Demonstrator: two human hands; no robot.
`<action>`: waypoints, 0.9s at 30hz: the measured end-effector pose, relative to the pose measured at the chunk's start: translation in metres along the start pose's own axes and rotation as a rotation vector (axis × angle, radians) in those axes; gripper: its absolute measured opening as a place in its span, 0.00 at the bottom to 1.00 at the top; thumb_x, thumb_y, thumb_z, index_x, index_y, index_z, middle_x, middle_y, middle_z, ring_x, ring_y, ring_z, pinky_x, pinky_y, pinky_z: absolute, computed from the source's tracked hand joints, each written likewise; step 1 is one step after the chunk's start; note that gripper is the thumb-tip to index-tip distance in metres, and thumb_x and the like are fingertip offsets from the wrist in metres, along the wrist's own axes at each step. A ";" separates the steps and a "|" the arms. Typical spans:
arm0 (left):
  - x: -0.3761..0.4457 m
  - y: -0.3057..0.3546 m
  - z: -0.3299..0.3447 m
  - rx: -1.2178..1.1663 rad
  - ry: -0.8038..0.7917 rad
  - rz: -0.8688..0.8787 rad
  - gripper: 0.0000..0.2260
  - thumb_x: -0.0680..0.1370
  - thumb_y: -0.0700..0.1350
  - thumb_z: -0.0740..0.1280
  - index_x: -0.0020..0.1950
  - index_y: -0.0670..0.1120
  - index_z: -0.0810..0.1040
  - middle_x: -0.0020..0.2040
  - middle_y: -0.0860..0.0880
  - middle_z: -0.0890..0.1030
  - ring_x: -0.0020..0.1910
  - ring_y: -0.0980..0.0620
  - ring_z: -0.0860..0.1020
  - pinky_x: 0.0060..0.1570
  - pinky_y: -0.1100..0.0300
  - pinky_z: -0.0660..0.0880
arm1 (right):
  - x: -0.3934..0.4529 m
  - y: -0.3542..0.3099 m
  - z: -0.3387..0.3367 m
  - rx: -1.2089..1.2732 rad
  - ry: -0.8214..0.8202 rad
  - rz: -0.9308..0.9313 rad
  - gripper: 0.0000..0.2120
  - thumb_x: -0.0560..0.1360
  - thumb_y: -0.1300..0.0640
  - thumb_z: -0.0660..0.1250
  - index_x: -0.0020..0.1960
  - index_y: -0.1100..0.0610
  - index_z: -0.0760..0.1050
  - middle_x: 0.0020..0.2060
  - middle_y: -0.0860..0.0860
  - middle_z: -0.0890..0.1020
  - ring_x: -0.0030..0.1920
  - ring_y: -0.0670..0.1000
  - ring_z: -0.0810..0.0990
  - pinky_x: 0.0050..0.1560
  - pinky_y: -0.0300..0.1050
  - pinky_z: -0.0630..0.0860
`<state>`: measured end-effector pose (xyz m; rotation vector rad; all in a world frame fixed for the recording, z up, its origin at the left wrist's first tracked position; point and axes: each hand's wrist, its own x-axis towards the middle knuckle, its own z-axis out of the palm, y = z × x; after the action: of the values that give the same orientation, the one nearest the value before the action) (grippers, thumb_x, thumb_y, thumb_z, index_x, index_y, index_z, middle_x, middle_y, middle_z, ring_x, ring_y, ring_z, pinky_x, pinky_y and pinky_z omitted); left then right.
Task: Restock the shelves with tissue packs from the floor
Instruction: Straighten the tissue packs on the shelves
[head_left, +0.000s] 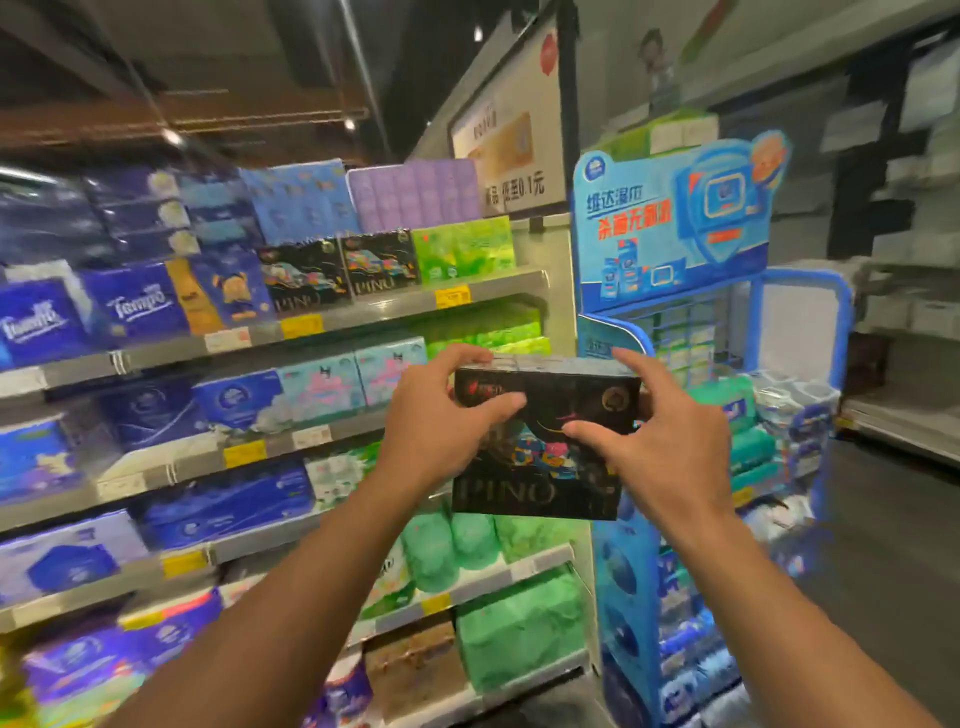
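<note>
Shelves (363, 317) of tissue run along the aisle to the left of my hands, four tiers in view, with a blue wet-wipe stand (670, 234) behind and to the right of them. I hold one black tissue pack (540, 441) up in the air between both hands, in front of the shelf end and clear of it. My left hand (436, 421) grips its left end, fingers curled over the top and thumb across the front. My right hand (660, 441) grips the right end the same way.

Two matching black packs (340, 273) sit side by side on the upper tier, up and to the left of my left hand, so I judge that row is where this one belongs. To do it well I should keep the pack level and its printed face toward me. I would lift it above the shelf lip before pushing in, and let go only once it rests flat.

By my count: one pack in hand, two of its kind shelved, two hands. The other packs are too blurred to count.
</note>
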<state>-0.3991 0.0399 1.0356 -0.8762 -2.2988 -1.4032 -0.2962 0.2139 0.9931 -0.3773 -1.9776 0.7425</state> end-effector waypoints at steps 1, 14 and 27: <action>0.012 -0.008 -0.014 0.068 0.019 0.021 0.23 0.61 0.61 0.76 0.53 0.62 0.77 0.44 0.56 0.82 0.43 0.57 0.80 0.47 0.55 0.79 | 0.008 -0.010 0.020 0.021 0.015 -0.012 0.37 0.57 0.34 0.76 0.64 0.39 0.72 0.43 0.49 0.86 0.44 0.56 0.84 0.47 0.54 0.79; 0.194 -0.104 -0.050 0.258 0.357 0.174 0.33 0.65 0.41 0.79 0.65 0.60 0.71 0.53 0.54 0.72 0.46 0.63 0.71 0.49 0.74 0.68 | 0.180 -0.042 0.211 0.134 0.201 -0.291 0.29 0.61 0.41 0.79 0.60 0.43 0.78 0.38 0.51 0.86 0.38 0.59 0.83 0.37 0.50 0.78; 0.420 -0.185 -0.042 0.482 0.606 0.145 0.30 0.72 0.47 0.75 0.69 0.61 0.65 0.59 0.54 0.77 0.56 0.50 0.75 0.56 0.49 0.74 | 0.396 -0.045 0.376 0.233 0.067 -0.375 0.28 0.64 0.40 0.77 0.62 0.44 0.76 0.40 0.51 0.85 0.42 0.60 0.82 0.38 0.47 0.74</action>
<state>-0.8413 0.0835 1.1573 -0.3852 -1.9188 -0.8350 -0.8172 0.2639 1.1554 0.1054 -1.8030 0.6960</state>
